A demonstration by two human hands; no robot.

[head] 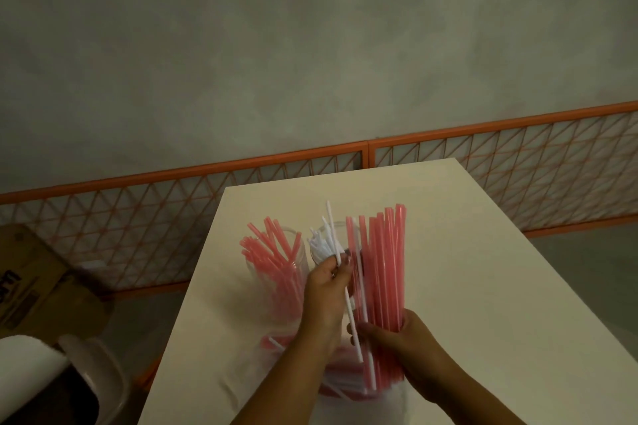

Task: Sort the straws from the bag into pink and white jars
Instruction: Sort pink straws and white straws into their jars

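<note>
My right hand (407, 342) grips a bundle of pink straws (381, 272), held upright above the cream table (466, 286). Between thumb and fingers, my left hand (328, 290) pinches a single white straw (336, 241) that slants up from the bundle. A clear jar of pink straws (276, 266) stands at the left. Behind my left hand, a second clear jar holds white straws (321, 243). The clear bag (341, 376), with pink and white straws inside, lies on the table under my hands.
An orange lattice fence (483, 155) runs behind the table along a grey wall. A cardboard box (31, 283) and a white chair (86, 376) stand on the floor to the left.
</note>
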